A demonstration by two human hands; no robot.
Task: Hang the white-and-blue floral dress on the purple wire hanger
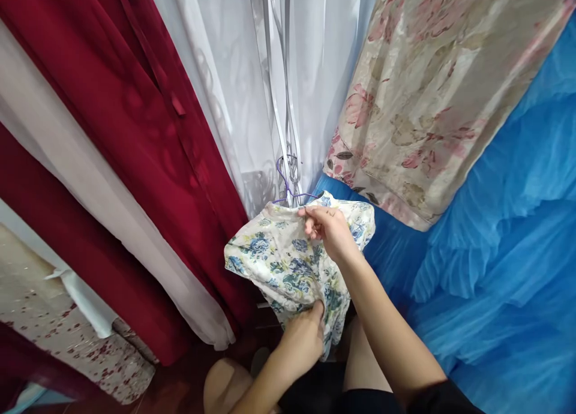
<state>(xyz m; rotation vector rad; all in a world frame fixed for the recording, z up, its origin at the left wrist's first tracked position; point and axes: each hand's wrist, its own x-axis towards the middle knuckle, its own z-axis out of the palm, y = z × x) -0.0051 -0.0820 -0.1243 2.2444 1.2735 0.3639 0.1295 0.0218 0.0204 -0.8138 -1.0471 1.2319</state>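
A short-sleeved floral blouse (279,261), cream with blue, green and yellow flowers, hangs in front of me on a purple wire hanger (279,173). My right hand (327,227) is at its neckline, just below the hanger, with its fingers curled and pinching the edge of the cloth. Lower down, my left hand (302,337) grips the front of the blouse near its lower part. The left thumb lies on top of the cloth, while the other left fingers are mostly hidden. Fabric bunches in folds between the two hands.
Dark red drapes (166,144) and a pale pink cloth (112,186) hang at left. White fabric (225,54) and white straps (281,102) hang behind the hanger. At right are a pink floral garment (418,102) and blue ruffled tulle (504,270). My knees are below.
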